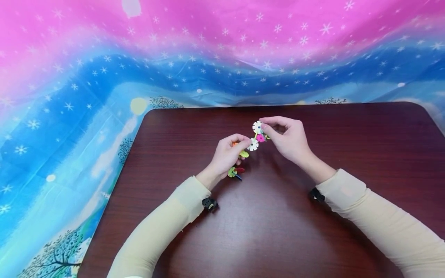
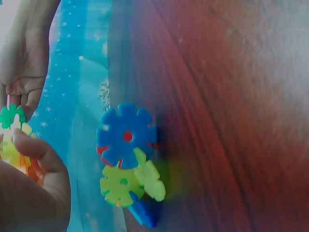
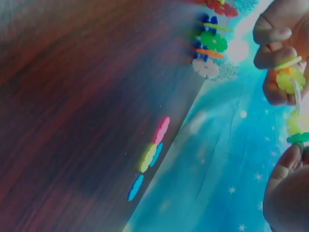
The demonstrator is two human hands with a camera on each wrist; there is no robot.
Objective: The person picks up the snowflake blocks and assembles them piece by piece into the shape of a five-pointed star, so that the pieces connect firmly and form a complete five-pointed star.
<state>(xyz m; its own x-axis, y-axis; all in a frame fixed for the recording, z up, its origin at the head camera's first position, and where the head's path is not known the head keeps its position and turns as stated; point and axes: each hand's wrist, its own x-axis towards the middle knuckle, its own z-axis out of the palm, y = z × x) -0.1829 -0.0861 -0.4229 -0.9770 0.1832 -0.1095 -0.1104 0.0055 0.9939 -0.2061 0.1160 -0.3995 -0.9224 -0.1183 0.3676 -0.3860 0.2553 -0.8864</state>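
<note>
Slotted plastic snowflake discs are between the two hands. My left hand (image 1: pixel 222 154) pinches a white snowflake disc (image 1: pixel 253 144); orange and yellow discs (image 1: pixel 244 154) show under its fingers. My right hand (image 1: pixel 292 141) pinches another white snowflake disc (image 1: pixel 257 126) just above. The held discs look joined, with a yellow disc seen edge-on between the white ones. In the right wrist view a green disc (image 3: pixel 299 138) is at the right fingertips, and a yellow disc (image 3: pixel 289 79) is by the left hand. Fingers hide part of the joined piece.
On the dark wooden table (image 1: pixel 278 231), a cluster with a blue disc (image 2: pixel 116 129) and a yellow-green disc (image 2: pixel 118 186) lies by the left hand. A pink disc (image 3: pixel 162 129), a yellow disc (image 3: pixel 147 158) and blue ones lie nearby. A patterned cloth (image 1: pixel 208 46) hangs behind.
</note>
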